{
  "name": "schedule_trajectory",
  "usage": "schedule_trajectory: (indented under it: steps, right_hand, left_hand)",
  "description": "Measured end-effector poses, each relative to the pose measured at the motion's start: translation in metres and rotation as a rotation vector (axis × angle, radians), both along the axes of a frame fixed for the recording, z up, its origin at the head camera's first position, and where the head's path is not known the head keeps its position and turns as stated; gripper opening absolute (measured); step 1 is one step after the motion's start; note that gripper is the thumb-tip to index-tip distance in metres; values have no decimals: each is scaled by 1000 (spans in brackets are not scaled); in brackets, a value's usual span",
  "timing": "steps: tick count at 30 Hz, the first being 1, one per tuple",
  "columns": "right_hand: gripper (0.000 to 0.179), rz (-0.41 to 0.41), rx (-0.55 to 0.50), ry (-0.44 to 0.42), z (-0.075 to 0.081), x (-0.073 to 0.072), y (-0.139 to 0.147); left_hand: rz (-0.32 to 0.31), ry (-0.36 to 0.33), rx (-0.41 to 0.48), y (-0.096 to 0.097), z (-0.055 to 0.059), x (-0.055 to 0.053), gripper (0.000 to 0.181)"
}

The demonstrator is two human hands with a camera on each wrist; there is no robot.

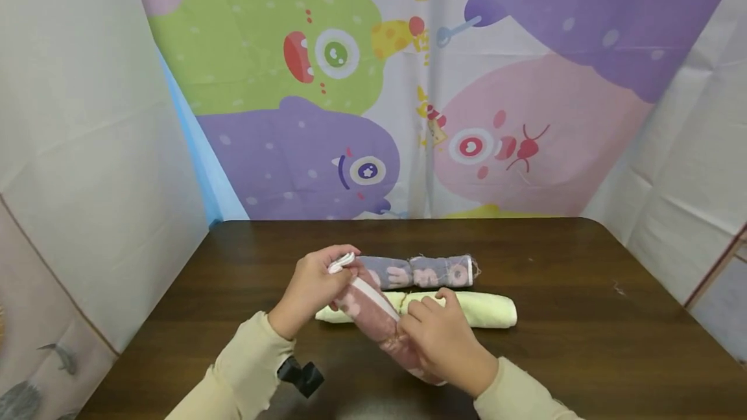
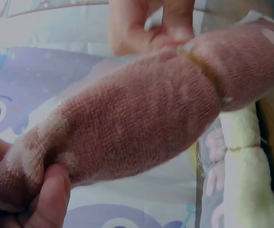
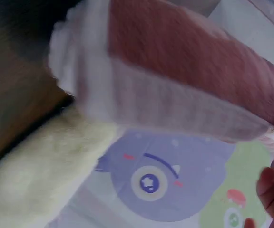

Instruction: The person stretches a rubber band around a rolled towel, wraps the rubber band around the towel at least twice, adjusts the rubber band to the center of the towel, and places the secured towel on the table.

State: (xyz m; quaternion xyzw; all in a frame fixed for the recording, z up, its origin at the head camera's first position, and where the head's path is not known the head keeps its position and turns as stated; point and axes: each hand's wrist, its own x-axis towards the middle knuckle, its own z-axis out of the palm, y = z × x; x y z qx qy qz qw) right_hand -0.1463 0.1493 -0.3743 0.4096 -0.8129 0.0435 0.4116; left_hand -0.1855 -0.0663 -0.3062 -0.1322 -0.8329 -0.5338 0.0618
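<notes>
A rolled pink towel [image 1: 372,316] with white edging slants between both hands above the table. My left hand [image 1: 311,286] grips its far left end, thumb pressed into the cloth in the left wrist view. At the towel's middle, a thin brownish band [image 2: 204,73] cinches the roll. My right hand [image 1: 440,339] pinches at that band with its fingertips; its fingers [image 2: 177,21] show there from behind the roll in the left wrist view. The right wrist view shows the striped white edge of the pink towel [image 3: 184,57].
Behind the hands lie a rolled pale yellow towel [image 1: 487,311] and, beyond it, a rolled grey-purple towel [image 1: 440,272] with pink shapes. Both are banded at the middle. The dark wooden table [image 1: 583,355] ends at a cartoon-printed curtain [image 1: 327,161].
</notes>
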Motion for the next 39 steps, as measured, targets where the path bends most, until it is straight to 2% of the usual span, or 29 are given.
schedule_trajectory:
  steps: [3, 5, 7, 10, 12, 13, 15, 18, 20, 23, 26, 29, 31, 34, 37, 39]
  right_hand:
    - [41, -85, -53, -153, -8, 4, 3]
    - [65, -169, -60, -272, -14, 8, 5]
    - [78, -245, -59, -376, -19, 11, 6]
    - [64, -298, -113, -511, -21, 10, 10]
    - [53, -262, -176, -572, -20, 7, 16]
    - [48, -226, -217, -608, -19, 5, 19]
    - [41, -105, -319, -734, -19, 0, 28]
    - [34, 88, -512, -983, -18, -7, 43]
    - [32, 183, -659, -1163, -16, -10, 52]
    - [34, 212, -808, -1317, -12, -13, 63]
    - [37, 176, -892, -1408, -9, -14, 72]
    - [35, 77, -954, -1454, -10, -15, 81]
    - [34, 7, -992, -1472, -12, -15, 86]
    - [34, -89, -1016, -1451, -20, -15, 90]
    - [36, -204, -990, -1365, -27, -16, 90]
    - [33, -291, -958, -1280, -31, -18, 85]
  left_hand:
    - [6, -96, 138, -1, -4, 0, 24]
    - [8, -182, 259, -3, -7, 0, 24]
    - [1, -255, 385, -5, -10, 0, 24]
    - [-8, -306, 498, -9, -12, -1, 26]
    - [-8, -323, 520, -11, -13, -2, 28]
    - [1, -322, 504, -12, -14, -3, 28]
    - [21, -329, 442, -15, -16, -4, 28]
    - [8, -324, 298, -22, -23, -4, 29]
    - [-66, -315, 225, -27, -28, -3, 35]
    - [-228, -284, 156, -36, -38, -2, 51]
    - [-365, -245, 117, -43, -47, -1, 54]
    - [-413, -224, 25, -46, -55, 0, 33]
    - [-415, -243, -52, -46, -62, 0, 23]
    - [-410, -314, -130, -42, -77, 0, 21]
    - [-391, -382, -165, -37, -90, -1, 22]
    - [-369, -388, -194, -35, -96, -2, 22]
